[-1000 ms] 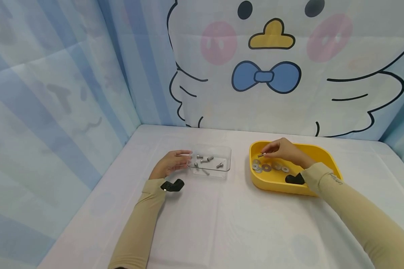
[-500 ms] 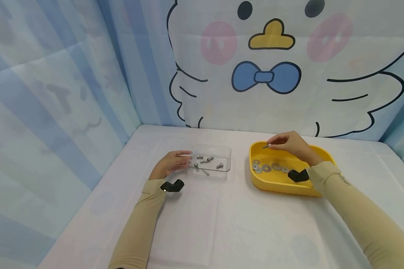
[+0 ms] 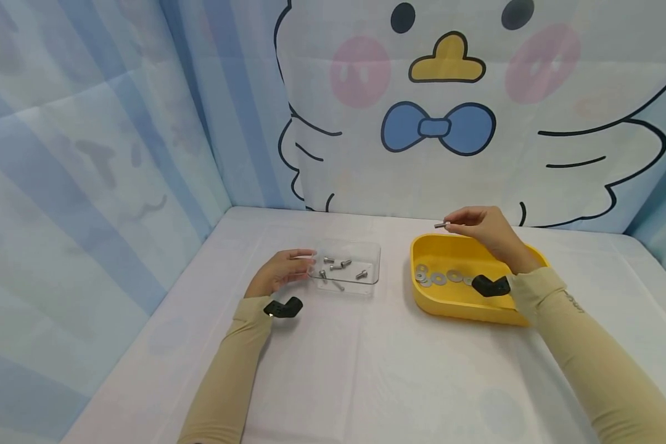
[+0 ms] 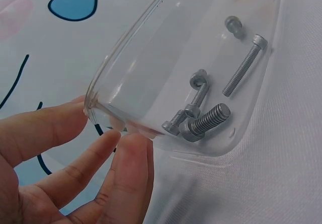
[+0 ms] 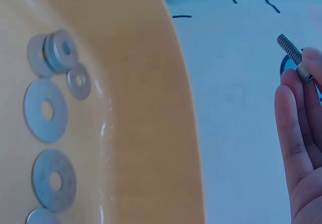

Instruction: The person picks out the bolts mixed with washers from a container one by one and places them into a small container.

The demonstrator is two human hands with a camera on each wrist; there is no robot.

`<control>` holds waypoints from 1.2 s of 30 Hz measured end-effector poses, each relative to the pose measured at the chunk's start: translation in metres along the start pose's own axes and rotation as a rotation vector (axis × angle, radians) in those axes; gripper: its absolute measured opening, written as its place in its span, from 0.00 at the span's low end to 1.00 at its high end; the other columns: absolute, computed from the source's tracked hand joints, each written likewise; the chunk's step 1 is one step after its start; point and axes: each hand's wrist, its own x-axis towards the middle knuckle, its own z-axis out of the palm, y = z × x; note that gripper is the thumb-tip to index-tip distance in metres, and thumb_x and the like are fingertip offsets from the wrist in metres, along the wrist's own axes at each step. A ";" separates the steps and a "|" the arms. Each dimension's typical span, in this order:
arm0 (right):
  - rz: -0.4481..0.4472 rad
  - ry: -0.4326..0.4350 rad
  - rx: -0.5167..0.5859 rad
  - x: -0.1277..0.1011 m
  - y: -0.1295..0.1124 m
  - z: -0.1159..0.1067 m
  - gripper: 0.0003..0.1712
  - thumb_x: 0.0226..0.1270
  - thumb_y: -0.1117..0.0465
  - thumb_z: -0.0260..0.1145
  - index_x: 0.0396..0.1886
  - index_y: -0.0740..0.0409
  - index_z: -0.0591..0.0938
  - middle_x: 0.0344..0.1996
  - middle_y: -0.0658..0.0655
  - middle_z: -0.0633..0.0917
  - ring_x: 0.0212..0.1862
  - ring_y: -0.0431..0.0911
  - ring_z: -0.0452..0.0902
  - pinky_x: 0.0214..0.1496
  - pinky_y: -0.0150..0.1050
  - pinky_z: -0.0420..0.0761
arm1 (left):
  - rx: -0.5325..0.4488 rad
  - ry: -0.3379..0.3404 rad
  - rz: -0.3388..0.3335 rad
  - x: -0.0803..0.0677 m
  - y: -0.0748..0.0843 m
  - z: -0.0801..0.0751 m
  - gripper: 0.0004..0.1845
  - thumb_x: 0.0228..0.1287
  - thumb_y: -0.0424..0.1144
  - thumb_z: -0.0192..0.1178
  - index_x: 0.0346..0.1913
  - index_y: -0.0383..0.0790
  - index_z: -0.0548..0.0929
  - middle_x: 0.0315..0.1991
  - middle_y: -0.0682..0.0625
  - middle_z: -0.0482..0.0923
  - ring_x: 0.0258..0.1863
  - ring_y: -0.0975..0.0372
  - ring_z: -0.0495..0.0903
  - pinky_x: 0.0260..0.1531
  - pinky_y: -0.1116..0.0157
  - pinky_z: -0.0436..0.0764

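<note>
My left hand (image 3: 282,271) touches the left end of a clear plastic box (image 3: 341,281) with its fingertips, fingers fairly straight. Several metal socket-head screws (image 4: 244,65) lie loose on the box floor. Between thumb and fingers, my right hand (image 3: 487,231) pinches another socket-head screw (image 3: 441,226), raised above the back edge of a yellow tray (image 3: 449,306). In the right wrist view the threaded end of this screw (image 5: 289,47) sticks out past the fingertips. Flat round washers (image 5: 46,110) of different sizes lie in the tray, some overlapping.
White cloth (image 3: 361,364) covers the table, with a gap between box and tray. A printed cartoon curtain (image 3: 433,179) hangs along the back, and a blue striped curtain (image 3: 105,185) hangs on the left.
My right hand has risen with the screw from inside the yellow tray to above its back edge. The left hand and the clear box stay in place.
</note>
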 end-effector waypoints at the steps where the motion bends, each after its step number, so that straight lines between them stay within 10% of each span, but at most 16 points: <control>1: -0.001 0.010 0.013 0.000 -0.001 0.000 0.15 0.61 0.58 0.67 0.45 0.59 0.84 0.32 0.34 0.84 0.39 0.34 0.78 0.43 0.21 0.77 | 0.002 -0.003 0.003 0.000 0.000 0.000 0.25 0.67 0.32 0.55 0.66 0.36 0.68 0.64 0.39 0.69 0.37 0.69 0.77 0.44 0.72 0.79; 36: -0.136 0.010 0.238 0.019 -0.054 0.055 0.11 0.58 0.60 0.70 0.41 0.57 0.85 0.34 0.41 0.85 0.41 0.39 0.79 0.47 0.24 0.79 | -0.008 0.021 -0.013 0.000 0.000 0.001 0.24 0.67 0.33 0.56 0.65 0.37 0.70 0.56 0.47 0.73 0.36 0.68 0.76 0.41 0.73 0.78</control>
